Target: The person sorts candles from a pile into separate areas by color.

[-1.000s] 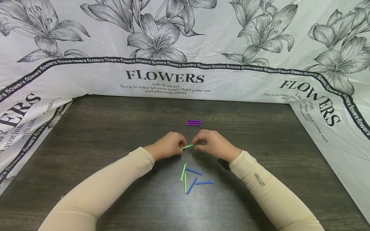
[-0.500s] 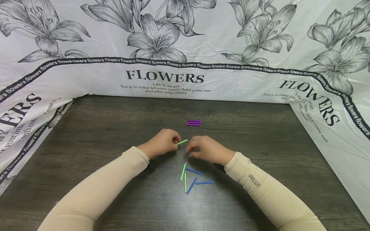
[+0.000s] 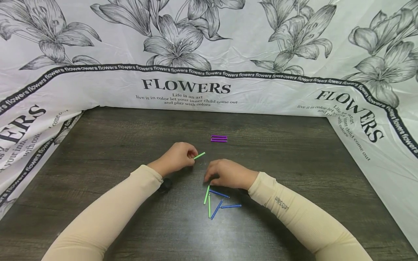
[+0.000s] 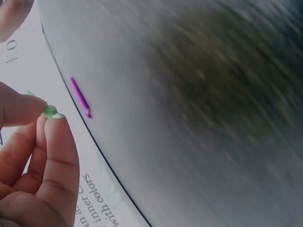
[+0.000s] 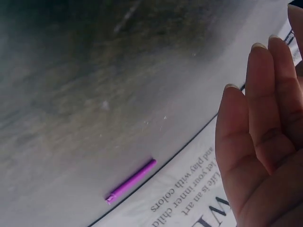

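Between thumb and fingertips my left hand (image 3: pixel 177 157) pinches a thin green candle (image 3: pixel 200 155), held left of centre with one end pointing right. Its pale wick end (image 4: pixel 57 115) pokes past the fingertips in the left wrist view. My right hand (image 3: pixel 230 174) holds nothing; its fingers are loosely bent, just above the top of a green candle (image 3: pixel 207 195) on the table. A second green candle (image 3: pixel 209 207) lies below that one. To their right are three blue candles, one slanted (image 3: pixel 219 194), one steeper (image 3: pixel 217 210) and one nearly level (image 3: pixel 231 206).
Purple candles (image 3: pixel 219 140) lie side by side farther back on the dark wooden table (image 3: pixel 130 130). A white floral cloth (image 3: pixel 189 90) stands along the back and both sides of the table.
My left hand has moved left and away from me with the green candle. The right hand has parted from it and come nearer to the loose green and blue candles.
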Demonstrator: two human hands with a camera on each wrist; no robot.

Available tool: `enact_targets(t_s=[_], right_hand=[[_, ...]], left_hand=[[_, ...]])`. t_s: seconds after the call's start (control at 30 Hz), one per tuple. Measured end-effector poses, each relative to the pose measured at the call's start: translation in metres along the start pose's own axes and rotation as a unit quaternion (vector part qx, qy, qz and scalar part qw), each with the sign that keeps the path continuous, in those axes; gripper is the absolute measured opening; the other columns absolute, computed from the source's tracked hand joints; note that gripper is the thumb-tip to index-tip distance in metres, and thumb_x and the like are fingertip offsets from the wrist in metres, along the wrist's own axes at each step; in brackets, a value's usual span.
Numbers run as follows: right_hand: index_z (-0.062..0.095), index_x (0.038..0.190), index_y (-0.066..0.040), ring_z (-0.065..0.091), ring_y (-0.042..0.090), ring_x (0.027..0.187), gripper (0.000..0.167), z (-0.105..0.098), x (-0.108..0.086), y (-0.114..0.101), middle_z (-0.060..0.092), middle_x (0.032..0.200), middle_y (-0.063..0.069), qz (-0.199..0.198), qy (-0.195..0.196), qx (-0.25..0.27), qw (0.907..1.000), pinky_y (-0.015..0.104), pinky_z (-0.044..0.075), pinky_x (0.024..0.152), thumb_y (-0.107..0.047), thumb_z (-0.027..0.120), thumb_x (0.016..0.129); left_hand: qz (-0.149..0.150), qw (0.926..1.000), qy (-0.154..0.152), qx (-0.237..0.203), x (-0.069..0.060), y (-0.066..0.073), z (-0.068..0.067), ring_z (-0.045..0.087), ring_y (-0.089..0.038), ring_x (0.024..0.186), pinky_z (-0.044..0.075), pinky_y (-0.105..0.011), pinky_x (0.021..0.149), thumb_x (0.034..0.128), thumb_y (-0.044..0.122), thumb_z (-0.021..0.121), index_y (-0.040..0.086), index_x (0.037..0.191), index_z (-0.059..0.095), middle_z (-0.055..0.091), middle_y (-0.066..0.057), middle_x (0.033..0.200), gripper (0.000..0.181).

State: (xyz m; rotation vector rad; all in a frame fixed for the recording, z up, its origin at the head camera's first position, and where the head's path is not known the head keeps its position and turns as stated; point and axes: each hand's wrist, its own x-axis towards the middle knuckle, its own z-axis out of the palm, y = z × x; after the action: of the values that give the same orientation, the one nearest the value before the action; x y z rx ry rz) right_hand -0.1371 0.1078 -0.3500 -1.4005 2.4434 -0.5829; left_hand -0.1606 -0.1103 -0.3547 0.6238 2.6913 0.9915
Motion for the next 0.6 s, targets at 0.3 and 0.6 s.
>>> enact_targets(t_s=[0.3,0.6], right_hand=[[0.075,0.096,-0.01,0.062,0.01,0.095,0.017,0.003,0.004,0.001,0.068,0.097,-0.003,-0.022,-0.025,0.012,0.9994,0.023,0.048,0.085,-0.002,0.072,0.082],[0.075,0.094,-0.01,0.063,0.01,0.093,0.016,0.006,0.007,0.001,0.069,0.094,-0.003,-0.042,-0.029,-0.021,0.9985,0.022,0.048,0.084,-0.002,0.073,0.08]], left_hand=[[-0.027,0.9995,0.015,-0.011,-0.003,-0.008,-0.01,0.06,-0.017,0.076,0.051,-0.033,0.07,0.0797,-0.003,0.061,-0.002,0.099,0.069,0.067,-0.007,0.085,0.021],[-0.047,0.9983,0.031,-0.015,-0.006,-0.018,-0.018,0.061,-0.02,0.078,0.051,-0.034,0.07,0.0807,-0.003,0.061,-0.004,0.101,0.069,0.067,-0.01,0.088,0.022]])
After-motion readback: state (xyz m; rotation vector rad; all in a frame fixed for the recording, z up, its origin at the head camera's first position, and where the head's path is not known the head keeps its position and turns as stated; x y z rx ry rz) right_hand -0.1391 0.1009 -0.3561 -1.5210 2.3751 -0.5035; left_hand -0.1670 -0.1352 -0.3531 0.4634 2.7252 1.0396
